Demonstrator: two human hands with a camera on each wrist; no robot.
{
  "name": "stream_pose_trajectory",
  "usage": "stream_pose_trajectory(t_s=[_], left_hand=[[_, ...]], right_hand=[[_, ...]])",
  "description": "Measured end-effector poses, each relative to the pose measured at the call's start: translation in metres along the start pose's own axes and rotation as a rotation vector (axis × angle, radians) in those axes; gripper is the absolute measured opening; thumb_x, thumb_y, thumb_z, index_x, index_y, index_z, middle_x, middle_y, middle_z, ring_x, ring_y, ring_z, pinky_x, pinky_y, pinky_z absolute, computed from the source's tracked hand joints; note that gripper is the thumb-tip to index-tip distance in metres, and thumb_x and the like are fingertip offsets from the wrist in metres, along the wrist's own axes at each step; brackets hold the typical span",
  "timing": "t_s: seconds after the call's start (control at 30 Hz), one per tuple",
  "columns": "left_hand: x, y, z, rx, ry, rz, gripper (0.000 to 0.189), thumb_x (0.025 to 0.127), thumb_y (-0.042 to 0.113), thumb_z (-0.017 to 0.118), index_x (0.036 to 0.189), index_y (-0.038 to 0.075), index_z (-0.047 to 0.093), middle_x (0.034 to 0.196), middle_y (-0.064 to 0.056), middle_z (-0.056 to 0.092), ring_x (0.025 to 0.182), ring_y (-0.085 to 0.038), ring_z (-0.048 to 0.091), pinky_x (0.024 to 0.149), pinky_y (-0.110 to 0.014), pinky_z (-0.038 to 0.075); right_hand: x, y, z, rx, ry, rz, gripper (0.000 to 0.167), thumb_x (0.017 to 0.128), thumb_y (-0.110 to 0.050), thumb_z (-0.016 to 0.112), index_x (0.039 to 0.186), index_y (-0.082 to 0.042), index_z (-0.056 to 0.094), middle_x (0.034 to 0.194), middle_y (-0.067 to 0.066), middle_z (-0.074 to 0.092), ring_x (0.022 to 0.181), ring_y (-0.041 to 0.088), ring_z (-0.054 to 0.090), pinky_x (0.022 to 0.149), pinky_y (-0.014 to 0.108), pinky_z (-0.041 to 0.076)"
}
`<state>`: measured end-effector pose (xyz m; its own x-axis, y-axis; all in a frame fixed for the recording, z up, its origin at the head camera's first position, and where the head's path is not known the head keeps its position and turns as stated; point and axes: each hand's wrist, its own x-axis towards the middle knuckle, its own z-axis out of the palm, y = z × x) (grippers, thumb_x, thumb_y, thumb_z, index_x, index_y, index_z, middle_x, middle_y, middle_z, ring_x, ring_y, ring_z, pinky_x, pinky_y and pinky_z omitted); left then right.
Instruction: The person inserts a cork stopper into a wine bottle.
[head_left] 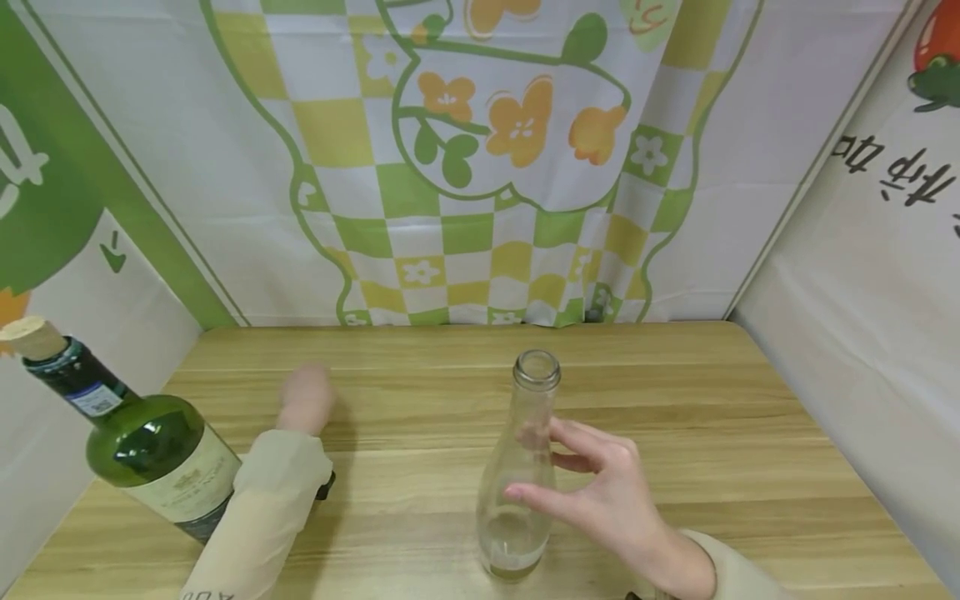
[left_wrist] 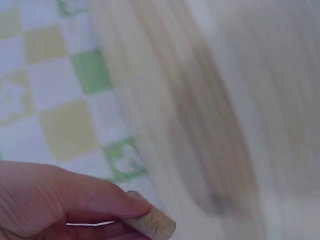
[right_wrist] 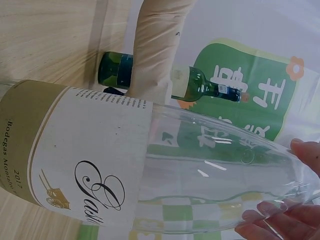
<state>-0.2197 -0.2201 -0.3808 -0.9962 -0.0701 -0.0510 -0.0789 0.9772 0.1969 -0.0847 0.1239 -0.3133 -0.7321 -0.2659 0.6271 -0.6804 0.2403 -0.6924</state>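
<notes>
In the left wrist view a small cork is pinched between the thumb and fingers of my left hand. The head view shows that same left hand blurred, out over the left part of the table, its cork hidden there. A clear glass bottle stands upright with an open mouth in front of me. My right hand grips its upper body from the right, thumb on the near side. From the right wrist, the bottle's white and gold label shows, with fingertips round the glass near the neck.
A green wine bottle with a cork in its neck stands at the left, partly behind my left sleeve. The wooden table ends at a patterned cloth backdrop. Cloth walls flank both sides.
</notes>
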Motion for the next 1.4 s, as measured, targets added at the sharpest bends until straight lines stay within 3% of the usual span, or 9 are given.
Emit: stream_pose_trajectory(t_s=[0.13,0.2,0.3,0.43,0.5,0.8,1.2,1.33,1.4], left_hand=[[-0.012,0.018,-0.009,-0.052,0.067,0.127,0.01,0.079,-0.015,0.045,0.076,-0.012,0.053,0.07,-0.02,0.054,0.067,-0.031,0.055,0.059,-0.039,0.051],[-0.017,0.029,-0.016,-0.104,0.042,0.139,0.012,0.076,-0.016,0.045,0.07,-0.008,0.052,0.063,-0.014,0.049,0.057,-0.024,0.048,0.051,-0.034,0.046],[-0.026,0.048,-0.03,-0.153,0.011,0.17,0.008,0.074,-0.013,0.05,0.078,-0.008,0.056,0.071,-0.015,0.056,0.063,-0.025,0.053,0.055,-0.033,0.048],[-0.042,0.074,-0.051,-0.188,-0.004,0.242,0.024,0.077,-0.006,0.056,0.101,-0.008,0.06,0.095,-0.019,0.064,0.088,-0.031,0.061,0.073,-0.04,0.052],[-0.051,0.085,-0.06,-0.215,0.01,0.286,0.024,0.078,-0.004,0.057,0.101,-0.006,0.062,0.092,-0.015,0.065,0.084,-0.027,0.061,0.071,-0.038,0.052],[-0.094,0.124,-0.093,-0.332,0.185,0.538,0.024,0.077,-0.005,0.061,0.098,0.002,0.068,0.092,-0.006,0.065,0.078,-0.015,0.062,0.066,-0.024,0.053],[-0.131,0.151,-0.133,-0.642,0.317,0.838,0.028,0.074,-0.01,0.065,0.098,0.004,0.068,0.096,-0.002,0.065,0.083,-0.007,0.061,0.072,-0.013,0.05],[-0.126,0.151,-0.132,-0.745,0.363,0.947,0.032,0.077,-0.007,0.065,0.104,0.01,0.068,0.104,0.0,0.063,0.091,-0.009,0.062,0.076,-0.019,0.052],[-0.092,0.14,-0.103,-0.77,0.389,1.022,0.035,0.079,0.002,0.067,0.112,0.014,0.066,0.113,0.001,0.06,0.097,-0.012,0.06,0.077,-0.022,0.052]], right_hand=[[-0.001,0.001,-0.001,0.002,-0.004,0.008,0.05,0.057,-0.007,0.085,0.103,0.001,0.067,0.098,0.008,0.068,0.093,0.009,0.063,0.069,0.026,0.054],[-0.001,0.001,-0.001,0.006,-0.005,0.012,0.05,0.057,-0.007,0.085,0.103,0.001,0.066,0.098,0.008,0.068,0.093,0.009,0.063,0.069,0.026,0.054],[-0.001,0.001,-0.001,0.009,-0.002,0.001,0.052,0.057,-0.006,0.085,0.104,0.002,0.066,0.099,0.008,0.068,0.093,0.009,0.063,0.069,0.025,0.054],[-0.001,0.003,0.0,0.019,0.008,-0.066,0.053,0.057,-0.005,0.084,0.105,0.004,0.065,0.098,0.012,0.068,0.093,0.01,0.063,0.068,0.026,0.054],[0.0,0.004,0.001,0.029,0.01,-0.092,0.053,0.057,-0.005,0.084,0.105,0.005,0.064,0.097,0.014,0.068,0.093,0.01,0.063,0.068,0.026,0.054],[-0.001,0.002,0.001,0.055,-0.014,-0.022,0.05,0.059,-0.005,0.083,0.106,0.002,0.065,0.097,0.01,0.068,0.093,0.01,0.063,0.069,0.027,0.054],[0.0,0.002,0.0,0.025,-0.011,-0.042,0.049,0.061,-0.009,0.083,0.106,-0.001,0.066,0.097,0.009,0.068,0.093,0.009,0.063,0.069,0.026,0.054],[0.0,0.003,-0.001,0.027,-0.01,-0.038,0.049,0.061,-0.008,0.084,0.106,0.0,0.066,0.098,0.01,0.068,0.093,0.01,0.063,0.069,0.026,0.054],[0.0,0.003,-0.001,0.022,-0.002,-0.04,0.05,0.06,-0.008,0.084,0.106,0.0,0.066,0.098,0.01,0.068,0.093,0.01,0.063,0.069,0.026,0.054]])
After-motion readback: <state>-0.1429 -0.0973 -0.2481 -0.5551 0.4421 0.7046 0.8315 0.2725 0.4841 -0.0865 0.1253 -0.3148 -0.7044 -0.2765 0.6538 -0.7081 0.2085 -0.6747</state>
